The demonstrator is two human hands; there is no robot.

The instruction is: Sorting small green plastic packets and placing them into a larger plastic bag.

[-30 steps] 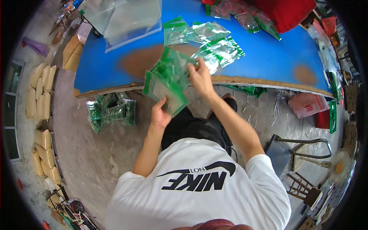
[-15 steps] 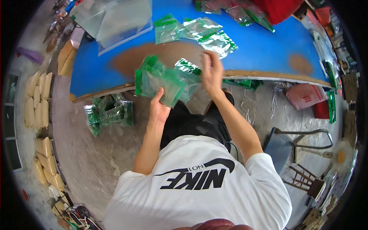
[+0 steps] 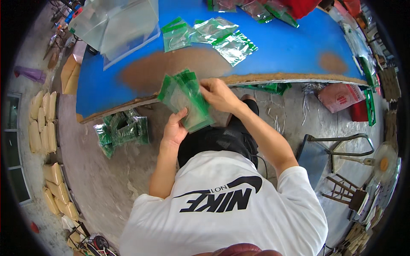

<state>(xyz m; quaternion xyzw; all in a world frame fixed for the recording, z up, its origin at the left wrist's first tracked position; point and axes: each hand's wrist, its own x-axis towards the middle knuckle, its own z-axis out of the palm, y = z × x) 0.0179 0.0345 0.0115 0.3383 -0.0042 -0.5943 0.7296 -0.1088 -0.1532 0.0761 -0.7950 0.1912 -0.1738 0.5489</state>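
A fanned stack of clear plastic bags with green edges (image 3: 188, 100) is held in front of the table's near edge. My left hand (image 3: 175, 128) grips its lower left part, thumb on top and the other fingers hidden beneath. At the stack's right edge, my right hand (image 3: 220, 94) has its fingers curled in, pinching the green border; its fingertips are partly hidden. More clear bags with green edges (image 3: 213, 32) lie spread on the blue table (image 3: 282, 55) beyond my hands.
On the table's far left are large translucent sheets (image 3: 128, 30). A red item (image 3: 294, 6) and more bags sit at the far right. Bundles of green-edged bags (image 3: 126, 130) rest on the floor under the left side. A blue-topped trolley (image 3: 316, 155) and a wooden stool (image 3: 348, 194) stand right.
My right hand has come down from over the table's edge to the stack and closed on its right side. The stack now sits more upright and gathered in my left hand.
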